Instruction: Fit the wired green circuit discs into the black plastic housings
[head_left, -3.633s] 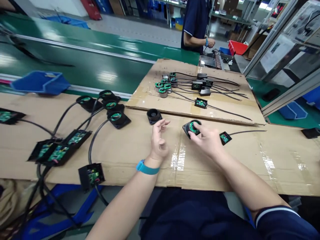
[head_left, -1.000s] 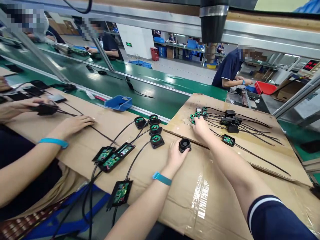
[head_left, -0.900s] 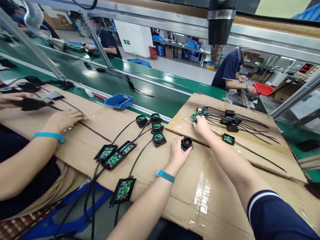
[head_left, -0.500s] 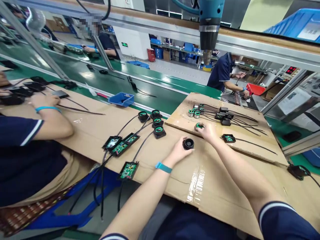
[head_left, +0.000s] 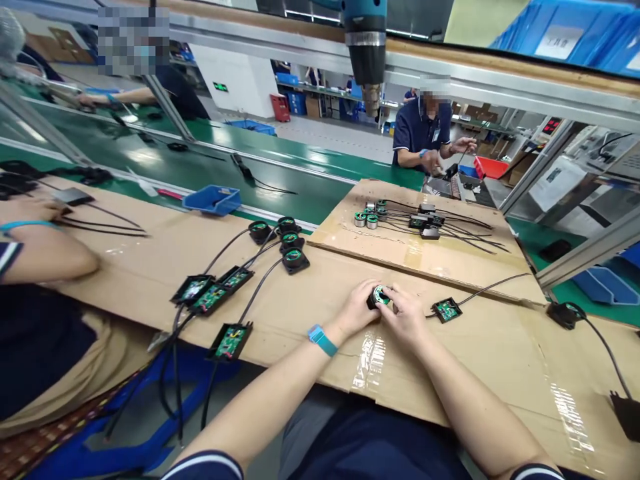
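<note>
My left hand point(head_left: 356, 310) is closed around a small black round housing point(head_left: 371, 301), mostly hidden by the fingers. My right hand point(head_left: 407, 319) pinches a round metal part with a green circuit board point(head_left: 379, 295) at the housing's mouth, board side up. How deep it sits inside, I cannot tell. Just right of my right hand lies an open black box with a green circuit board point(head_left: 447, 309), a black cable running from it to the right. Several black housings with green-wired insides point(head_left: 293, 259) lie to the left, cabled to open board boxes point(head_left: 231, 340).
Several round parts point(head_left: 371, 221) and cabled boxes point(head_left: 430, 233) lie on a raised cardboard sheet point(head_left: 345, 233). A power driver point(head_left: 369, 53) hangs overhead. A co-worker's arm point(head_left: 55, 247) rests at left; another person point(head_left: 425, 137) works across the line. A blue tray point(head_left: 213, 200) stands behind.
My right hand has brought the round part from the raised sheet to the housing in my left hand. Its cabled box has slid nearer, off the sheet. The view has shifted right.
</note>
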Demonstrator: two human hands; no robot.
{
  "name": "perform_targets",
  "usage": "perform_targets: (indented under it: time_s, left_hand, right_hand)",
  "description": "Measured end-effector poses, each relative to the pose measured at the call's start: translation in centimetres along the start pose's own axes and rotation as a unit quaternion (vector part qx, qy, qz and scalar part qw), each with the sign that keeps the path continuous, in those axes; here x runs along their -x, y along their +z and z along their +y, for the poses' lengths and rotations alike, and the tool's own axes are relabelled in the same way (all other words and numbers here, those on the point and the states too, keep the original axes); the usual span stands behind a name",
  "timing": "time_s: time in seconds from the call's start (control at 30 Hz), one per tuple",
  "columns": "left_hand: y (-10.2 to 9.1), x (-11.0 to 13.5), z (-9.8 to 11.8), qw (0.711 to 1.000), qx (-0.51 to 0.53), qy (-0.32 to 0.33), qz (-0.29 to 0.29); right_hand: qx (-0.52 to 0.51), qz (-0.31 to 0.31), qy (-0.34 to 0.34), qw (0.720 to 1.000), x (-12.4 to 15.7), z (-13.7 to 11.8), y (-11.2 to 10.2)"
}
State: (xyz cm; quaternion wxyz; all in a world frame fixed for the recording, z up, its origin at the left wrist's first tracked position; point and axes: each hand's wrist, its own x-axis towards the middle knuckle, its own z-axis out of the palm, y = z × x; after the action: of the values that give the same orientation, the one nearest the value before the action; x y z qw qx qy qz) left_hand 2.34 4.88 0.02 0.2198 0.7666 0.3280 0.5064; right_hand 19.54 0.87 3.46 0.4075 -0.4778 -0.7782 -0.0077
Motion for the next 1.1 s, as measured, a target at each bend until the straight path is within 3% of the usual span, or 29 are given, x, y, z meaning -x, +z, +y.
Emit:
perform_targets:
  time_s: [0.23,0.37,0.53,0.7,0.93,1.1]
  left_hand:
    - [-0.1,-0.1,-0.4,1.000,-0.005,0.007,-0.002]
    - [-0.3,-0.2,-0.5,1.000,-0.003,0.014,-0.007]
    - [-0.7,-0.3,-0.3,0.999,0.014,0.017,-0.046]
    - [-0.6,-0.3,0.1,1.000,0.011,0.012,-0.026]
    - [-1.4,-0.9,0.0,0.988,0.079,-0.102,-0.080]
    - [-2.1,-1.0,-0.5,0.983,0.084,-0.113,-0.115]
  right_hand:
    - [0.039,0.026,0.043,0.998,0.8,-1.2,1.7]
    - [0.051,0.002,0.022,0.998,0.0,-1.2,1.1]
    - [-0.019,-0.072,-0.035,0.997,-0.7,-0.2,-0.2]
    - [0.037,-0.015,0.053,0.998,-0.1,-1.6,0.2]
    - [0.004,-0.136,0.080,0.988,-0.8,-1.2,-0.4]
    - [-0.007,-0.169,0.110,0.980,-3.2,-1.2,0.3]
